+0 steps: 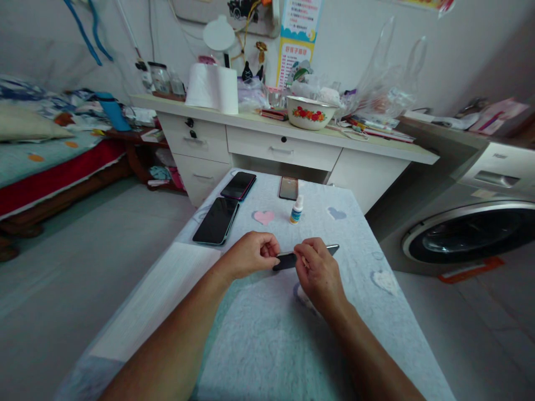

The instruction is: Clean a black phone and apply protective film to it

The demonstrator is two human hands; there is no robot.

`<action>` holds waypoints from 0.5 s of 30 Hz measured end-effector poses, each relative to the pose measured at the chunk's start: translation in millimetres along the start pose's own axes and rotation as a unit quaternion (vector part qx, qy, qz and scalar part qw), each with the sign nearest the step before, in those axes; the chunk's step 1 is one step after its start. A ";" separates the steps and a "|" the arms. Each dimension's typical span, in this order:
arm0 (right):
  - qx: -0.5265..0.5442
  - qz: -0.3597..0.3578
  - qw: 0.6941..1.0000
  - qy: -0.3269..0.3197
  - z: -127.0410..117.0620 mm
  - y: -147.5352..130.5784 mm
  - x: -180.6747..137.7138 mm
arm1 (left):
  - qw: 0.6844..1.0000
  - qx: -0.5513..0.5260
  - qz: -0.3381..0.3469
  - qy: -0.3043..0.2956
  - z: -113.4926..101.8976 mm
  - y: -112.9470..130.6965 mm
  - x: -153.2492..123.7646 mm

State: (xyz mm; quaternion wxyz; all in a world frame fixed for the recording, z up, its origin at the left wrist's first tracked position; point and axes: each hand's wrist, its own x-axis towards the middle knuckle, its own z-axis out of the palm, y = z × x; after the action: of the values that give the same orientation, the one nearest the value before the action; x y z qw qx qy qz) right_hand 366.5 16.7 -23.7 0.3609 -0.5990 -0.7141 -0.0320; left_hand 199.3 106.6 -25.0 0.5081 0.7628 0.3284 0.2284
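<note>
A dark smartphone (287, 262) is tilted up on its long edge above the cloth-covered table, with a silvery rim along its top. My left hand (256, 253) pinches its left end between thumb and fingers. At its middle, my right hand (320, 270) has the fingers curled against the upper edge; the palm hides part of the phone, and its right end sticks out beyond the knuckles. Whether anything small lies between the right fingertips cannot be made out. Just beyond the hands stands a small white bottle (296, 210) with a blue and yellow label.
Two dark-screened phones (216, 221) (239, 185) lie at the table's left, and a phone case (288, 188) lies at the far edge. Behind is a white desk (267, 139) bearing a floral bowl (311, 114) and paper rolls (212, 88). A washing machine (472, 206) stands right, a bed (50, 150) left.
</note>
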 end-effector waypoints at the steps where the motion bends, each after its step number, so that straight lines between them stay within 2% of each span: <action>1: 0.008 -0.004 1.000 -0.004 1.8 -2.2 -0.6 | 1.000 0.001 0.000 0.000 0.2 -0.3 0.0; 15: 0.042 -0.048 0.997 -0.054 13.3 -17.1 -4.3 | 1.000 0.000 0.017 -0.011 0.7 -5.8 0.9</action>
State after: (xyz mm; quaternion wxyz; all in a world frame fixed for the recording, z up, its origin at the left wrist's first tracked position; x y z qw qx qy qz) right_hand 345.2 14.7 -29.3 0.3452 -0.5493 -0.7609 0.0135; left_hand 198.8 108.4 -30.5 0.5073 0.7710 0.3097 0.2289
